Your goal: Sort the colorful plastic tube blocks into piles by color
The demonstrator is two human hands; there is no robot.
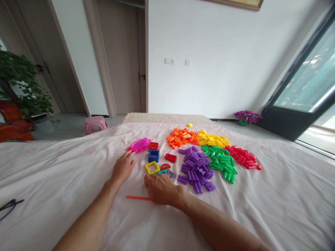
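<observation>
My left hand (124, 167) rests on the cloth with its fingers apart, the fingertips at the near edge of a magenta toy piece (141, 145). My right hand (161, 188) is curled low over the cloth; whatever its fingers hold, if anything, is hidden. Just beyond it lie a yellow square frame (152, 167), a red half-round piece (165, 167) and a purple triangle (171, 174). Blue square frames (153, 156) and red frames (153, 146) sit farther back. An orange strip (138, 198) runs to the underside of my right hand.
Sorted piles of purple (197, 167), green (221, 160), red (242, 157), orange (181, 137) and yellow (213, 138) blocks cover the cloth on the right. Glasses (12, 205) lie at the far left. A pink stool (95, 124) stands beyond the table.
</observation>
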